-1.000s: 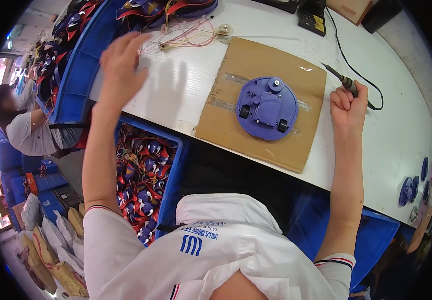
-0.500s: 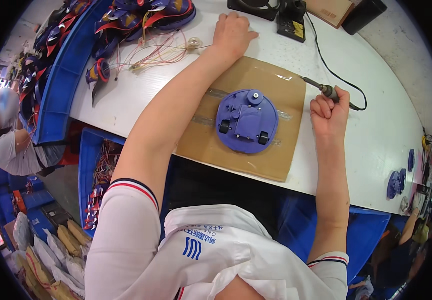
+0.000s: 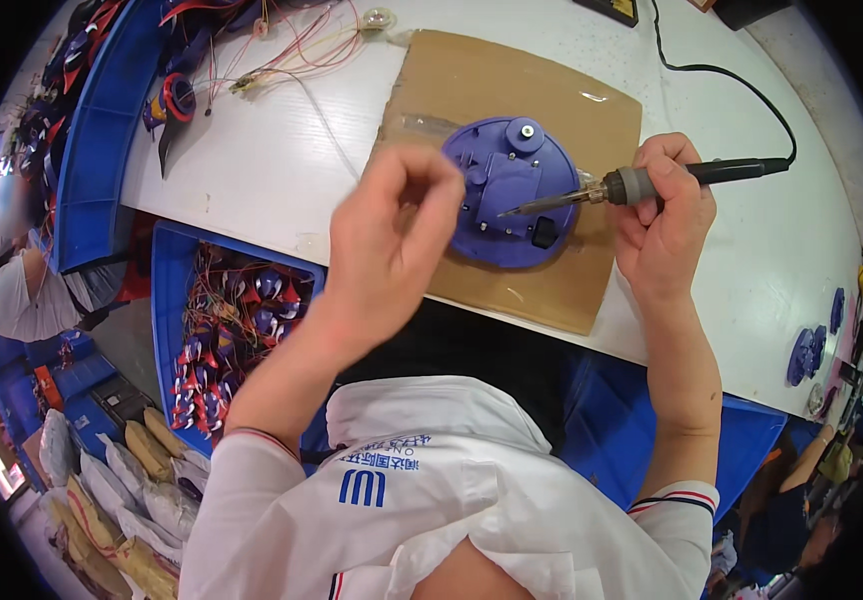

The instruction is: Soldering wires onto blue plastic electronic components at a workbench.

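Observation:
A round purple plastic housing (image 3: 512, 190) with screws and black wheels lies underside up on a brown cardboard sheet (image 3: 492, 80). My right hand (image 3: 667, 215) is closed round a soldering iron (image 3: 727, 172), whose tip reaches left over the housing. Just left of the housing, my left hand (image 3: 392, 235) is raised with thumb and fingers pinched; what they hold, if anything, is too small to make out. A thin pale wire (image 3: 337, 135) runs down the table toward that hand, partly hidden by it.
Wired parts (image 3: 302, 55) lie upper left beside a blue tray (image 3: 102, 150); a bin of similar parts (image 3: 237, 330) sits below the table. Purple discs (image 3: 807, 355) lie far right, the iron's cord (image 3: 752, 90) crosses upper right. Another person (image 3: 27, 290) is at the left.
My left hand went up to the table's back, then came down beside the housing and pinched. My right hand has turned the iron so its tip now extends over the housing.

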Tool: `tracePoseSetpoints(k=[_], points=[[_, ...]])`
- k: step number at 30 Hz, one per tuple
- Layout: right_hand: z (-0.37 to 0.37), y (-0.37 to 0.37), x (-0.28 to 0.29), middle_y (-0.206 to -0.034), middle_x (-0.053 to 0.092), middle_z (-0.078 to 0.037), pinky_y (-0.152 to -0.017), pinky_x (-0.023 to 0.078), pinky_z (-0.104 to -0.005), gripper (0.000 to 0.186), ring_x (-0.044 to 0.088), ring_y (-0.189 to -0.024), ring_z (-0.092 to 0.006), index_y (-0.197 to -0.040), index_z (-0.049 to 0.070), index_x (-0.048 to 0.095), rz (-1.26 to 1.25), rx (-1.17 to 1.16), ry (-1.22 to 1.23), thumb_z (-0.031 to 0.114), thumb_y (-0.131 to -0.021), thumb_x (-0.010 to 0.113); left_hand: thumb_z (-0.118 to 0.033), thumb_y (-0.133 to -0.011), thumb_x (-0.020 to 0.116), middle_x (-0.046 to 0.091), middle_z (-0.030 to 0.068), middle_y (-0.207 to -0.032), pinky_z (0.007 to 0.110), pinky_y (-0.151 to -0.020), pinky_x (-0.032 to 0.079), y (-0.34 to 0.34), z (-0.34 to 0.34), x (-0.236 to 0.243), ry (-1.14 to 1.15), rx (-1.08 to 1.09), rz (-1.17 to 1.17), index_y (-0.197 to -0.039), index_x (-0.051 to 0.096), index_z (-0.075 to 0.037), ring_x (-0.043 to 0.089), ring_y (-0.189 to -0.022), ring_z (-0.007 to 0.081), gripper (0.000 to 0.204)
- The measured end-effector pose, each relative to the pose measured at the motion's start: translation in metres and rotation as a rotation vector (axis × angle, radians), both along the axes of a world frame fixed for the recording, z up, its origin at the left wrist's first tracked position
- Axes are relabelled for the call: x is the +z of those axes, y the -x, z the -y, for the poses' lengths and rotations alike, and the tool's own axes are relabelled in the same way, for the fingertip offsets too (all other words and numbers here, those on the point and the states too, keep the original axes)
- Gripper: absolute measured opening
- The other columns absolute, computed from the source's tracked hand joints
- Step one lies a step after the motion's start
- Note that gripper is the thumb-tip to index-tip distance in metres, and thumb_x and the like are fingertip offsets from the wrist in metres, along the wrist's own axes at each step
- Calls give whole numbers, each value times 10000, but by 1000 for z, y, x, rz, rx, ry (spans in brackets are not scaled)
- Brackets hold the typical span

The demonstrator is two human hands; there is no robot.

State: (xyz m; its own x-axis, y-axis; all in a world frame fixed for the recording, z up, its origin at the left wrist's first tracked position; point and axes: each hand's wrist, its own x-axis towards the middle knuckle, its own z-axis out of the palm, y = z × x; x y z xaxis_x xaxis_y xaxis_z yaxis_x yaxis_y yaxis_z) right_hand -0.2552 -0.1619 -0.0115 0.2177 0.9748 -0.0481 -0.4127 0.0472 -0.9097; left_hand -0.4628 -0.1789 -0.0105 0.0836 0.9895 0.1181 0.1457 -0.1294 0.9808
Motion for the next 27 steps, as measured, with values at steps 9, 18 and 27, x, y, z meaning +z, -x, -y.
tracePoseSetpoints(k=[9,18,27], points=[[5,9,-4,-532,359,42,-351,212,-146,110,218,-405,-13,-834,46,501,95,20,-46,131,-886,456,28,-659,694,598,-6,-729,296,-836,390,7,22,-36,-519,189,-371,-767,612,-80,539,-756,166,174],[5,9,-5,-543,379,37,-352,223,-142,117,229,-403,-11,-829,43,505,123,27,-53,137,-888,465,-17,-600,734,577,-57,-660,369,-932,331,2,21,-42,-645,259,-420,-716,619,-137,519,-768,149,203],[6,9,-8,-546,383,35,-353,244,-138,121,235,-403,-9,-826,44,507,155,30,-67,138,-890,467,-24,-594,736,560,-80,-623,391,-963,303,2,23,-46,-655,266,-434,-685,606,-160,514,-764,137,209]])
